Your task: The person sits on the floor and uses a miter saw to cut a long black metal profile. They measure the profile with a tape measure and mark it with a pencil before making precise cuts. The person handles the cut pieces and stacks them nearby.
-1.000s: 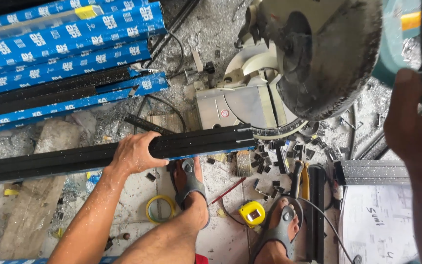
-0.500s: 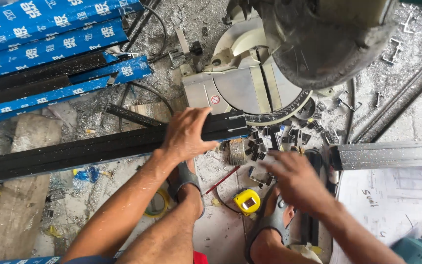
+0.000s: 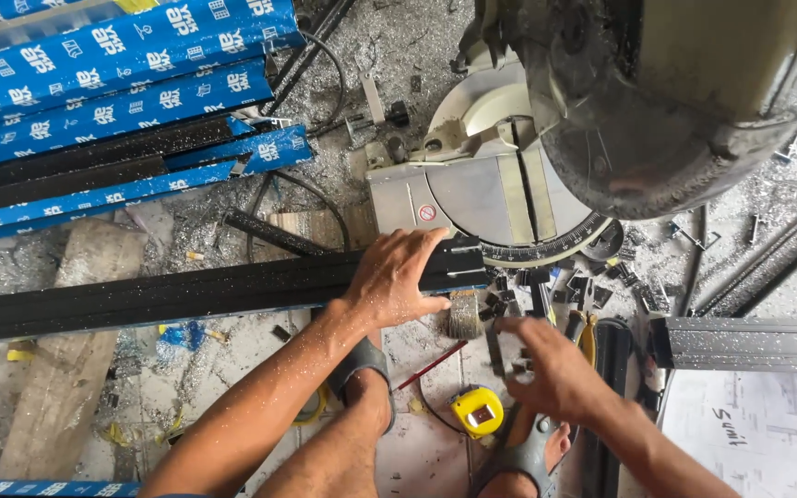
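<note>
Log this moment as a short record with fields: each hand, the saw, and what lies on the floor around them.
left hand: pressed flat on the long black metal bar, near its end at the saw
right hand: lower, fingers around a small dark offcut; grip not fully clear
saw: round table with angle scale, big blade guard above
floor items: yellow tape measure, red pencil, brush, many small black offcuts
left side: blue-wrapped bars
right side: grey metal bar, paper drawing
</note>
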